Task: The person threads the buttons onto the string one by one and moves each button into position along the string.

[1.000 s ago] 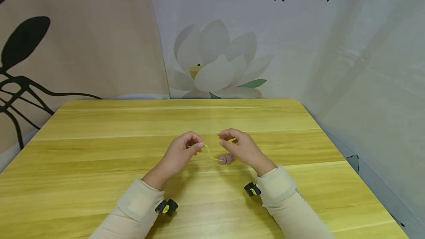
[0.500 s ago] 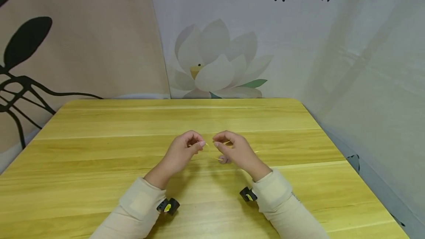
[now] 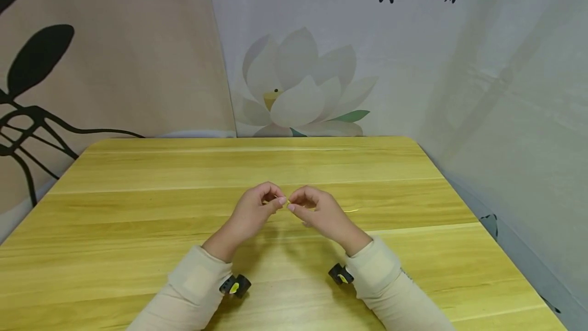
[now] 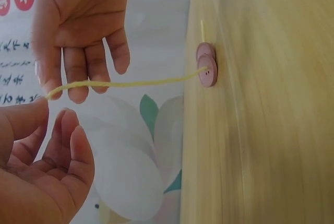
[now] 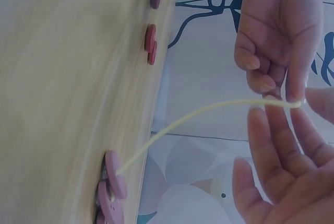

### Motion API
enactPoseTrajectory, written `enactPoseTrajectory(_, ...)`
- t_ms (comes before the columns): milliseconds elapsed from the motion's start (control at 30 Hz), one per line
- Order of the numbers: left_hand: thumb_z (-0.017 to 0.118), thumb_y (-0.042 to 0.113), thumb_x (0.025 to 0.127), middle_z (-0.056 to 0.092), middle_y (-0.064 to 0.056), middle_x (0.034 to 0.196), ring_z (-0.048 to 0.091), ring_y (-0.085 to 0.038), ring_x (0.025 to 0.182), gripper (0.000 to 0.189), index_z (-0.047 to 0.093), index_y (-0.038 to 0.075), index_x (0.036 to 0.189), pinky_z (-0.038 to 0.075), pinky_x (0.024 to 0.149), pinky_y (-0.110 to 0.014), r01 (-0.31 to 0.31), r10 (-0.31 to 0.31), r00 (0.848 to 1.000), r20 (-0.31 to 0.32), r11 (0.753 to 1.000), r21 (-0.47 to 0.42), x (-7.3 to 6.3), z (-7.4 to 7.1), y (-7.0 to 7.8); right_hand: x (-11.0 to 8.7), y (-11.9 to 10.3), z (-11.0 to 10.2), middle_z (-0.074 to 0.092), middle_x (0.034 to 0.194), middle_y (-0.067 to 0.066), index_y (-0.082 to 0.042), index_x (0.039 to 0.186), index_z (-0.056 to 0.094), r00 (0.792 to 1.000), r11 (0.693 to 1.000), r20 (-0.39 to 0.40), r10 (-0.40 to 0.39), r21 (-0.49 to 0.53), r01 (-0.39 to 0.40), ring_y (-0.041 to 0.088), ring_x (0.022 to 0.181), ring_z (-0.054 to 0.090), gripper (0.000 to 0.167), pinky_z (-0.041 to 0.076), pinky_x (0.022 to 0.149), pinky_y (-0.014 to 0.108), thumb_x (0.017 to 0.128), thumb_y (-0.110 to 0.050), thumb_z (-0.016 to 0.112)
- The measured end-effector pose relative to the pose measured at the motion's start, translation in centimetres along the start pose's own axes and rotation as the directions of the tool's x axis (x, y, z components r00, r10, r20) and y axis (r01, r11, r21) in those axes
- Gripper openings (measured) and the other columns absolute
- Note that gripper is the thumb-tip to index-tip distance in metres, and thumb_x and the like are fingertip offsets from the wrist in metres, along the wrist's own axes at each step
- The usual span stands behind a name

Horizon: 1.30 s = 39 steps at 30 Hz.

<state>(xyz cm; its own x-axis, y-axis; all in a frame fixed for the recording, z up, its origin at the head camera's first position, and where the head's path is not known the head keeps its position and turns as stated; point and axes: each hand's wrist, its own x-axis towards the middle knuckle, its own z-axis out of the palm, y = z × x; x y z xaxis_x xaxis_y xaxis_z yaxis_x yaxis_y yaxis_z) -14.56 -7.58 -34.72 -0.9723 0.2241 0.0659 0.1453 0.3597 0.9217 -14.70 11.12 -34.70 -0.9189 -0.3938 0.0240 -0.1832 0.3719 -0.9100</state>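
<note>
My left hand (image 3: pixel 257 208) pinches a thin yellow string (image 4: pixel 141 83) close to its end, between thumb and index finger. My right hand (image 3: pixel 321 216) meets it there, thumb and index fingertips at the same string end, other fingers loosely bent. From the hands the string runs down through a hole in the first of several pink buttons (image 5: pixel 116 174) on the table. In the left wrist view two overlapping pink buttons (image 4: pixel 207 70) show, the string's other tail beyond them. My right hand mostly hides the buttons in the head view.
The wooden table (image 3: pixel 161 178) spreads around both hands. Several dark red buttons (image 5: pixel 151 38) lie on it in the right wrist view. Behind the table hangs a printed cloth (image 3: pixel 312 80) with a lotus. Each wrist carries a small black camera (image 3: pixel 235 286).
My right hand has moved left until its fingertips meet those of my left hand at the string's end. The buttons, visible earlier, are now mostly covered by the right hand.
</note>
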Motion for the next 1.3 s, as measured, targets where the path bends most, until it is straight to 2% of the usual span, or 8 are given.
enactPoseTrajectory(167, 0.060, 0.013, 0.096, 0.059, -0.004, 0.088, 0.052, -0.018, 0.080, 0.005, 0.062, 0.008, 0.094, 0.044, 0.068, -0.030, 0.004, -0.004, 1.000, 0.011, 1.000, 0.006, 0.02, 0.21, 0.18, 0.03, 0.09, 0.01, 0.064, 0.101, 0.003, -0.010, 0.104, 0.066, 0.999, 0.999, -0.003, -0.038, -0.031, 0.038, 0.020, 0.092, 0.059, 0.015, 0.052, 0.065, 0.031, 0.094, -0.021, 0.064)
enactPoseTrajectory(367, 0.061, 0.010, 0.095, 0.060, -0.004, 0.090, 0.052, -0.019, 0.083, 0.004, 0.062, 0.007, 0.092, 0.043, 0.068, -0.031, -0.023, 0.023, 0.999, 0.028, 1.000, 0.008, 0.04, 0.39, 0.05, -0.01, 0.19, 0.04, 0.065, 0.100, 0.002, -0.013, 0.102, 0.065, 1.000, 0.999, -0.005, -0.031, -0.039, 0.030, 0.021, 0.097, 0.060, 0.011, 0.053, 0.066, 0.032, 0.093, -0.020, 0.065)
enactPoseTrajectory(700, 0.061, 0.011, 0.095, 0.060, -0.003, 0.089, 0.051, -0.019, 0.081, 0.004, 0.062, 0.008, 0.092, 0.042, 0.066, -0.031, -0.023, 0.021, 0.999, 0.048, 0.999, 0.034, 0.02, 0.52, -0.01, -0.09, 0.15, 0.00, 0.065, 0.101, 0.004, -0.011, 0.102, 0.067, 1.000, 1.000, -0.001, 0.006, -0.021, -0.006, 0.019, 0.091, 0.060, 0.011, 0.056, 0.072, 0.045, 0.095, -0.018, 0.063)
enactPoseTrajectory(1100, 0.062, 0.013, 0.095, 0.061, -0.003, 0.091, 0.053, -0.018, 0.083, 0.004, 0.062, 0.009, 0.095, 0.043, 0.068, -0.030, -0.004, 0.002, 0.998, 0.060, 1.000, 0.029, 0.15, 0.54, 0.02, -0.20, 0.26, -0.21, 0.064, 0.101, 0.004, -0.010, 0.102, 0.067, 1.000, 1.000, -0.013, 0.020, -0.019, -0.020, 0.019, 0.093, 0.060, 0.010, 0.057, 0.073, 0.045, 0.096, -0.017, 0.061)
enactPoseTrajectory(1300, 0.064, 0.015, 0.094, 0.061, -0.005, 0.092, 0.054, -0.018, 0.084, 0.008, 0.062, 0.009, 0.098, 0.045, 0.069, -0.031, 0.000, -0.002, 0.998, 0.055, 1.000, 0.031, 0.33, 0.16, -0.04, -0.35, 0.16, -0.47, 0.064, 0.103, 0.007, -0.006, 0.103, 0.065, 1.000, 1.000, -0.020, 0.021, 0.018, -0.021, 0.033, 0.098, 0.060, 0.013, 0.057, 0.073, 0.046, 0.096, -0.017, 0.061)
